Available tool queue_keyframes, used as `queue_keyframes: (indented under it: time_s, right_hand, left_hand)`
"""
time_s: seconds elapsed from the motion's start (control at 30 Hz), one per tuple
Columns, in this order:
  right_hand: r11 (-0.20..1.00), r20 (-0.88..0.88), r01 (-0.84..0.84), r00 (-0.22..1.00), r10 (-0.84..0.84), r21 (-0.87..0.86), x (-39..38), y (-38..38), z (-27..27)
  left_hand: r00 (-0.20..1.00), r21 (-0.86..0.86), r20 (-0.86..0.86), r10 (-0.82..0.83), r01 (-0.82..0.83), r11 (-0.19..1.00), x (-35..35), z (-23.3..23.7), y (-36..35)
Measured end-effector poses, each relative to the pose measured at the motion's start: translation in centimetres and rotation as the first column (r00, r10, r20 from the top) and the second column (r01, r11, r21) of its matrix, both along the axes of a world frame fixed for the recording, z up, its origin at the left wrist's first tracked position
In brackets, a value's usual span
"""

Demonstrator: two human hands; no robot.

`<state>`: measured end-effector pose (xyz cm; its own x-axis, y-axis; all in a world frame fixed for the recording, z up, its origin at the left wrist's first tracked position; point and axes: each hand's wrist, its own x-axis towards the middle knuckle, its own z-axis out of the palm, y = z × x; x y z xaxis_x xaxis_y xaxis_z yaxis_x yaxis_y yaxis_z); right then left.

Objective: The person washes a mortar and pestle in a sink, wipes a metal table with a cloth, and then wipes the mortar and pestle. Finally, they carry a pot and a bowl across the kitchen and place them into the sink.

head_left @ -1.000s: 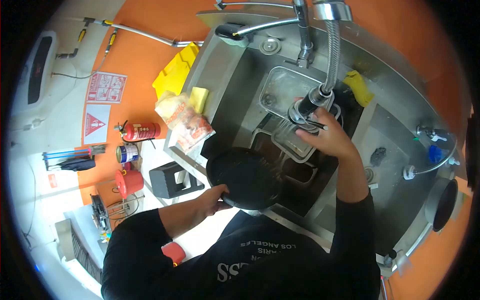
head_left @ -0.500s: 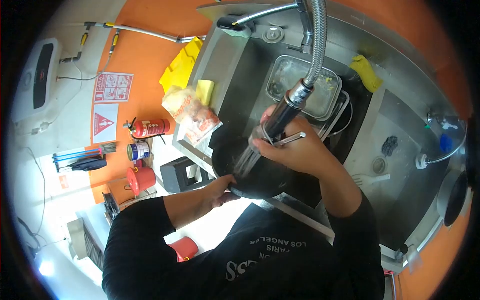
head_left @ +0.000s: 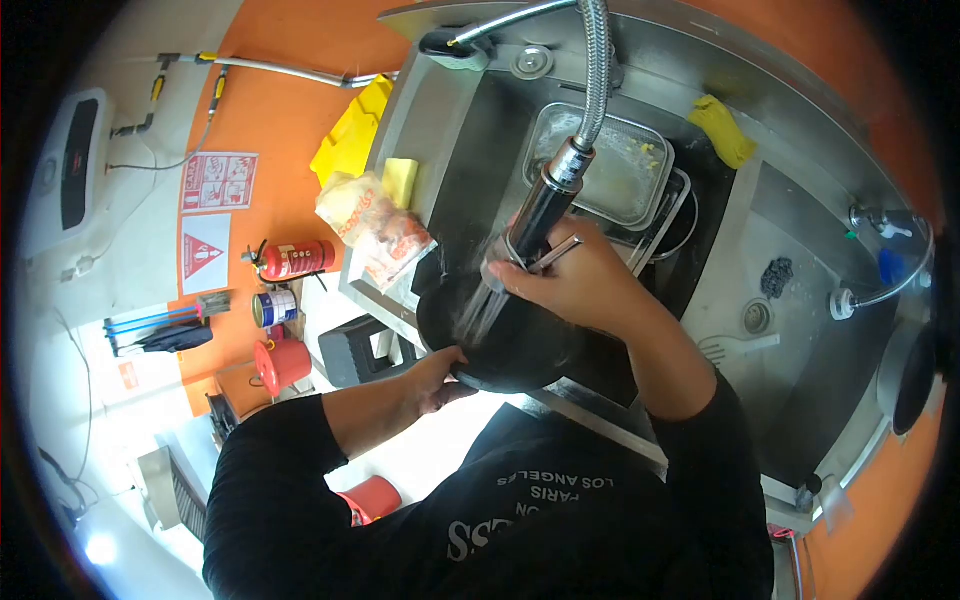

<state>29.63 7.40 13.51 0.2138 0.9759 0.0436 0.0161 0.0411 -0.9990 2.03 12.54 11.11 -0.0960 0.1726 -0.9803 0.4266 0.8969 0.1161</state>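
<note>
My left hand (head_left: 438, 382) grips the near left rim of a black pan (head_left: 525, 350), thumb over the edge and fingers underneath. The pan is tilted over the front of the sink. Closed round the black handle of a spray faucet (head_left: 545, 212), my right hand (head_left: 572, 272) holds it above the pan. Water streams from the nozzle down into the pan, near my left thumb. A braided metal hose (head_left: 597, 80) runs up from the sprayer.
In the sink (head_left: 455, 165) lie a metal tray (head_left: 610, 180) with food bits and other pans. Plastic bags (head_left: 395, 250) and a yellow sponge (head_left: 400, 182) sit on the left ledge. A yellow cloth (head_left: 722, 130) hangs over the divider. The right basin holds a slotted spatula (head_left: 745, 345) and scourer (head_left: 777, 277).
My right hand and the sprayer have shifted slightly left, and the stream lands more to the pan's left side. The whole view has moved slightly. Both grips stay the same.
</note>
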Motion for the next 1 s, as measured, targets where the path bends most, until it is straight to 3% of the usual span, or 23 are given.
queue_keyframes:
  time_s: [0.1,0.23,0.33,0.43,0.57,0.63,0.77,0.93,1.0]
  right_hand:
    - [0.995,0.021,-0.101,0.995,0.102,-0.017,0.8,-1.4,-0.3]
    - [0.992,0.11,-0.098,0.988,0.107,-0.084,2.8,-3.4,-0.1]
    - [0.989,0.276,-0.054,0.957,0.092,-0.139,4.3,-3.8,0.1]
    - [0.976,0.289,0.03,0.957,0.034,-0.216,4.7,-3.8,0.1]
    - [0.975,0.261,-0.048,0.959,0.105,-0.216,5.1,-4.0,-0.1]
    - [0.986,0.376,0.056,0.926,0.007,-0.158,5.0,-3.8,-0.2]
    - [0.975,0.358,0.095,0.934,-0.017,-0.201,4.3,-3.2,-1.3]
    - [0.988,0.064,-0.116,0.99,0.123,-0.098,1.8,-1.8,-0.5]
    - [0.996,0.022,-0.079,0.997,0.08,-0.051,0.4,-1.3,-0.3]
  left_hand:
    - [1.0,0.011,-0.028,-0.014,0.014,1.0,0.7,0.7,-0.2]
    - [0.999,0.028,-0.009,-0.053,0.053,0.998,0.5,0.5,-0.1]
    - [0.998,0.023,-0.043,-0.048,0.049,0.999,1.0,0.9,-0.1]
    - [0.998,0.028,-0.047,-0.037,0.038,0.999,1.0,0.9,-0.2]
    - [0.998,0.02,-0.054,-0.034,0.035,0.999,1.3,1.1,-0.3]
    - [0.997,0.037,-0.078,-0.028,0.031,0.999,1.2,1.0,-0.4]
    - [1.0,0.01,-0.028,0.014,-0.014,1.0,1.1,1.2,-0.3]
    - [1.0,0.004,0.01,-0.027,0.027,1.0,0.9,1.3,-0.6]
    - [0.999,-0.009,0.035,-0.018,0.018,1.0,-0.1,0.4,-0.4]
